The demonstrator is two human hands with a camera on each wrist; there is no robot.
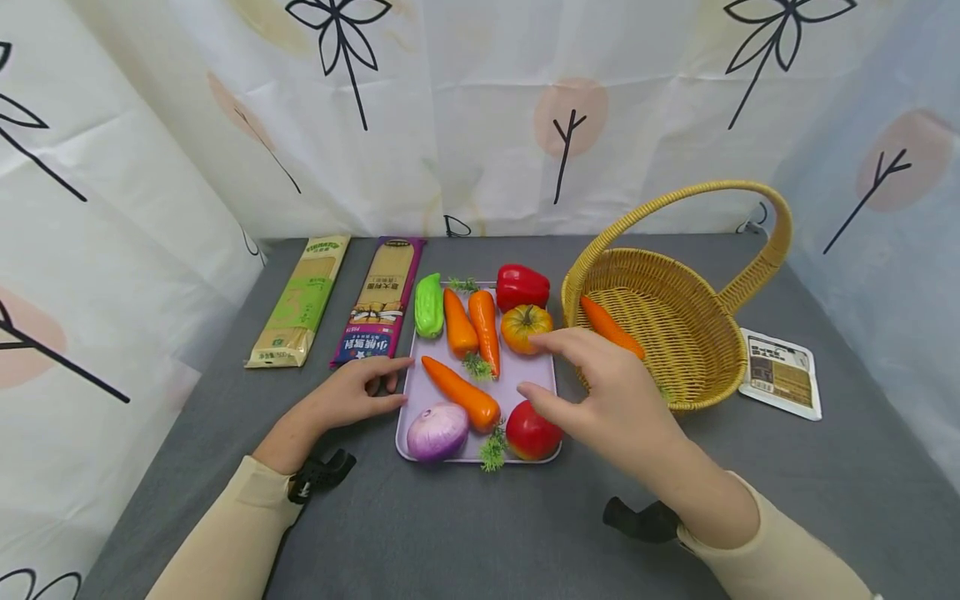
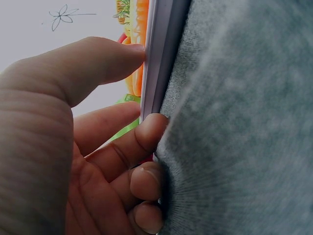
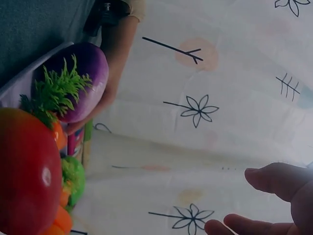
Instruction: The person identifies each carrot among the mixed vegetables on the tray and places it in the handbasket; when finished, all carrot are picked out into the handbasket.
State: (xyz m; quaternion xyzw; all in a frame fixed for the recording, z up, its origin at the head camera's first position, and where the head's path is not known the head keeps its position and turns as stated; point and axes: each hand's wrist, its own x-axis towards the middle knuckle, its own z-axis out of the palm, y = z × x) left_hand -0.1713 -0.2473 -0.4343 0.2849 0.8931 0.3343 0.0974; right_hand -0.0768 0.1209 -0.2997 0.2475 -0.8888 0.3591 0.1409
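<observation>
The right hand hovers spread and empty over the near right corner of the tray, thumb just above the red tomato and forefinger reaching toward the small pumpkin. The tomato seems the nearer of the two, though height is hard to judge. The left hand rests on the desk, fingertips pressed against the tray's left edge.
</observation>
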